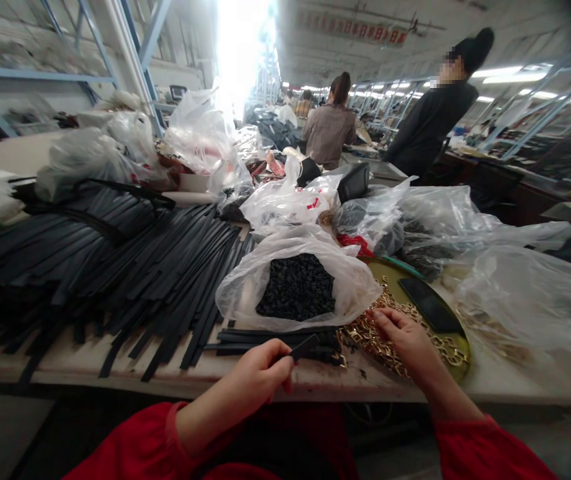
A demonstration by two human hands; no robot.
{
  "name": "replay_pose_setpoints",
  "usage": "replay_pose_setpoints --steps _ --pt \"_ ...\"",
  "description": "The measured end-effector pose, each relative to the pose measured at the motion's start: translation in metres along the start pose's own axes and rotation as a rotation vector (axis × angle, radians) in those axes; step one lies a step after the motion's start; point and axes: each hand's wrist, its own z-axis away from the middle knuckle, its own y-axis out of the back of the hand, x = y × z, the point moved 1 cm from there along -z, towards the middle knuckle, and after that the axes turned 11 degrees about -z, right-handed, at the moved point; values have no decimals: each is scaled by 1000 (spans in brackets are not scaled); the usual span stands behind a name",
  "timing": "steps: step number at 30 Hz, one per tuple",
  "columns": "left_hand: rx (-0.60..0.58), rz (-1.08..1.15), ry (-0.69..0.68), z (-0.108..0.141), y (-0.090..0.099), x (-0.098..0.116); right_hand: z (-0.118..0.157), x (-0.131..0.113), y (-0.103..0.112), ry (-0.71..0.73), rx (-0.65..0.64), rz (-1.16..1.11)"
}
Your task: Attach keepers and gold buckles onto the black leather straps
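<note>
A black strap [305, 347] is pinched between the thumb and fingers of my left hand [265, 370], in front of a short stack of black strips [245, 340]. Over a round yellowish tray [458, 373] of gold metal rings [390, 340], my right hand [405, 337] has its thumb and fingertips together at the tray's left side; what they hold, if anything, is too small to make out. Between and beyond my hands stands an open plastic bag [240, 293] full of small black pieces [298, 287]. A flat black piece [430, 303] lies on the tray.
Many long black strips [150, 267] cover the table's left side, some overhanging its front edge [365, 390]. Plastic bags [530, 293] lie at the right and behind. Farther back are a seated person [330, 127] and a person in dark clothes [430, 120].
</note>
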Motion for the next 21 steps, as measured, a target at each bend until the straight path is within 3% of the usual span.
replay_pose_setpoints --steps 2,4,9,14,21 --pt "3 2 -9 -4 2 7 16 -16 -22 -191 -152 -404" --pt "33 -4 -19 -8 4 10 33 -33 -48 -322 -289 -647" --pt "118 -39 -68 -12 10 4 66 -58 -99 -325 -541 -707" --pt "134 -144 -24 -11 15 -5 76 -63 -110 -159 -521 -584" --pt "153 -266 -56 -9 9 -11 83 -61 -115 -400 -502 -798"
